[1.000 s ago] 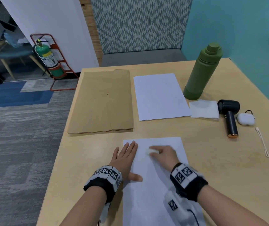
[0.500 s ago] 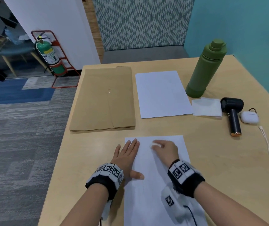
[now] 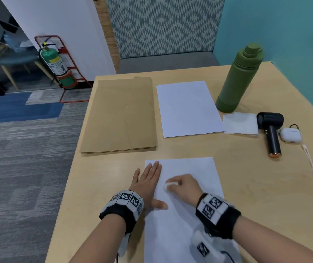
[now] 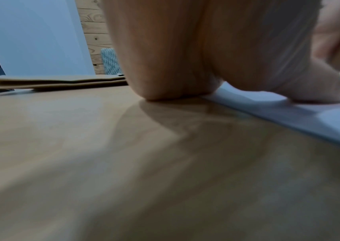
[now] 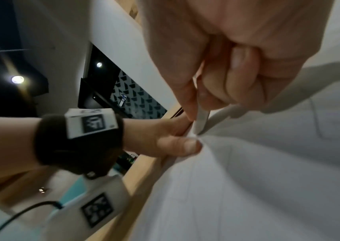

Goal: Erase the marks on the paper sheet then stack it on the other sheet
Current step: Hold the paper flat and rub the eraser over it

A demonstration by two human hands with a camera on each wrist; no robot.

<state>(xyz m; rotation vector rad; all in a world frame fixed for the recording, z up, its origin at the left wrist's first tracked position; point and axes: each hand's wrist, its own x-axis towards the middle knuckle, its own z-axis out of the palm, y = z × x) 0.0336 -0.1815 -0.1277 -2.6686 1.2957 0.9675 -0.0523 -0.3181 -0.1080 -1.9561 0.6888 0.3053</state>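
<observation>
A white paper sheet [image 3: 193,175] lies on the table in front of me, with faint pencil lines [image 5: 317,120] showing in the right wrist view. My left hand [image 3: 148,179] lies flat with straight fingers across the sheet's left edge, thumb on the paper. My right hand [image 3: 182,185] pinches a small white eraser [image 3: 168,186] and presses its tip onto the sheet [image 5: 268,179]; the eraser [image 5: 201,120] sits between thumb and fingers. A second, blank sheet [image 3: 189,108] lies further back on the table.
A brown envelope [image 3: 121,114] lies back left, beside the blank sheet. At the right stand a green bottle [image 3: 239,78], a folded tissue [image 3: 240,123], a black handheld device [image 3: 272,133], a white earbud case [image 3: 290,134] and a cord [image 3: 310,162]. The table's left edge [image 3: 64,190] drops to carpet.
My right hand with the eraser has slid back toward me and leftward on the sheet, nearer the left hand. The left hand has kept its place on the paper's edge.
</observation>
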